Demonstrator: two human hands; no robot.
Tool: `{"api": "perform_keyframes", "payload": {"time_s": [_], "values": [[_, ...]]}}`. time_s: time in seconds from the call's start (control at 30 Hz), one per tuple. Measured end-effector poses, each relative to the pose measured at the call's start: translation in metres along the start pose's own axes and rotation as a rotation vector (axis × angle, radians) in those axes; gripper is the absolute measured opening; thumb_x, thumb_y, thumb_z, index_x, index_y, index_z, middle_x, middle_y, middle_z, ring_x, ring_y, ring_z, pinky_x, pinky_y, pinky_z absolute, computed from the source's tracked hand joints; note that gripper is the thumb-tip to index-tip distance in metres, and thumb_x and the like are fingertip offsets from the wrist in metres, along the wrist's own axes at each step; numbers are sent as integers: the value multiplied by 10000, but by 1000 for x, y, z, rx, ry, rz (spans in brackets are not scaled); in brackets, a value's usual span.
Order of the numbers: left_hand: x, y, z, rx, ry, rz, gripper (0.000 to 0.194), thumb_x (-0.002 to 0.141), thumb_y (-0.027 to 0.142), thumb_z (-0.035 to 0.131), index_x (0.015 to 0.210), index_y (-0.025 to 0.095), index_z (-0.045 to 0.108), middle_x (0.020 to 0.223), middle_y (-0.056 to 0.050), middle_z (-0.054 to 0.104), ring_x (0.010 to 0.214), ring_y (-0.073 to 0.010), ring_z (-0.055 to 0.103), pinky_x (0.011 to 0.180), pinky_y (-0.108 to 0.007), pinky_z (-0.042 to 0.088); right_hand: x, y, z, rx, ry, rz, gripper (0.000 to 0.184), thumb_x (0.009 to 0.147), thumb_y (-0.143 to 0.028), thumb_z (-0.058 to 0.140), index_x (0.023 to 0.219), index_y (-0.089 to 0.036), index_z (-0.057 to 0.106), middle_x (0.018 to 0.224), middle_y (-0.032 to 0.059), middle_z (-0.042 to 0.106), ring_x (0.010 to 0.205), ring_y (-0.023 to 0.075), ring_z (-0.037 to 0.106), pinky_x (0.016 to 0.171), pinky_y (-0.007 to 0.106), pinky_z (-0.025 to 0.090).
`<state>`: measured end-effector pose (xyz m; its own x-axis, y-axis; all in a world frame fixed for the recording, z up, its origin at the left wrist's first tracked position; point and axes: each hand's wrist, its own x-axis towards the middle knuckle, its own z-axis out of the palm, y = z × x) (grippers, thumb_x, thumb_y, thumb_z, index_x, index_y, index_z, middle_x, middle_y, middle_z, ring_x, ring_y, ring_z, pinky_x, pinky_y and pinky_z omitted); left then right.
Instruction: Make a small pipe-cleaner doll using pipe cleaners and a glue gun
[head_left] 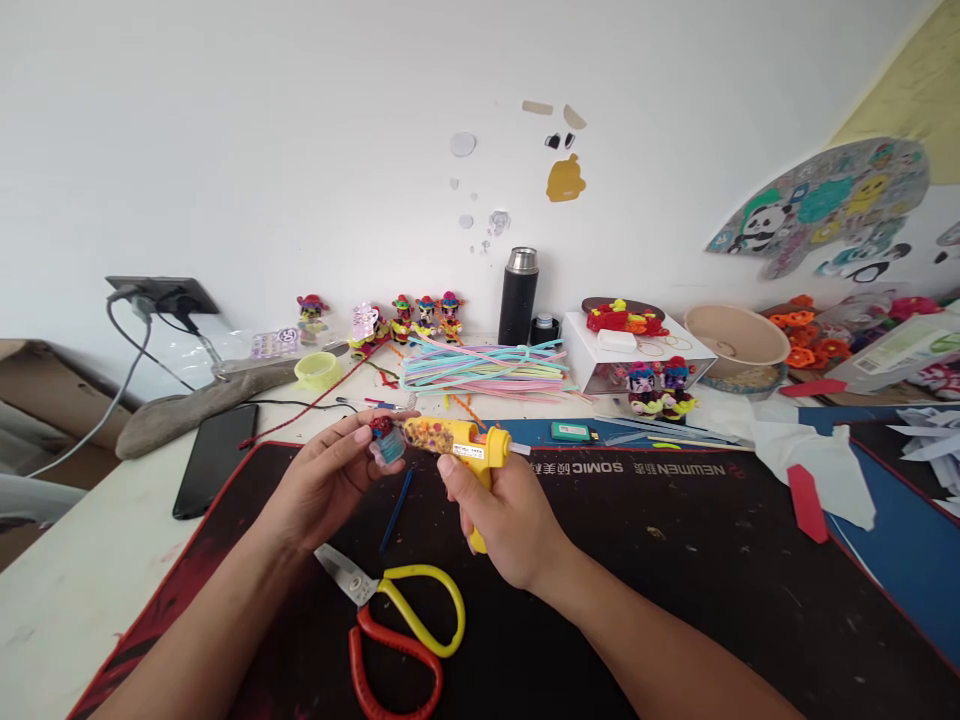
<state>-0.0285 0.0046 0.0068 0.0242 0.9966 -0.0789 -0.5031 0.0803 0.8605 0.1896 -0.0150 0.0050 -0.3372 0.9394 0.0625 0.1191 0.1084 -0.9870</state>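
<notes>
My left hand (337,462) pinches a small pipe-cleaner figure (388,444), light blue with a dark red top, above the dark desk mat (600,560). Wrapped around the handle of a yellow hot glue gun (480,462) is my right hand (510,500). The gun's nozzle points left at the figure and is close to it; whether they touch I cannot tell. A glue stick pokes out of the gun's back end. Below my hands lie scissors (364,590) with one yellow and one red handle, blades apart. A dark blue pipe-cleaner piece (396,510) lies between my hands.
Behind my hands lies a bundle of pastel pipe cleaners (487,368). Several finished dolls (426,316) stand along the wall, near a black thermos (519,298). A white box (637,345) and a beige bowl (735,335) are at the right. A phone (216,460) lies left.
</notes>
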Motion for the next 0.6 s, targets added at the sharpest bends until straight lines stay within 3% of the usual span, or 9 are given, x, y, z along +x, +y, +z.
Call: {"api": "perform_keyframes", "payload": {"time_s": [0.6], "values": [[1,0,-2,13,-29,23,297,707,280,995,943,153,867,833,-65,820,681,-187,758,676,-291,717,-1,-1,-1,-25,6,25,505,1045,-609,528,718,-225,523,497,-27,531,456,129,517,505,257,392]]}}
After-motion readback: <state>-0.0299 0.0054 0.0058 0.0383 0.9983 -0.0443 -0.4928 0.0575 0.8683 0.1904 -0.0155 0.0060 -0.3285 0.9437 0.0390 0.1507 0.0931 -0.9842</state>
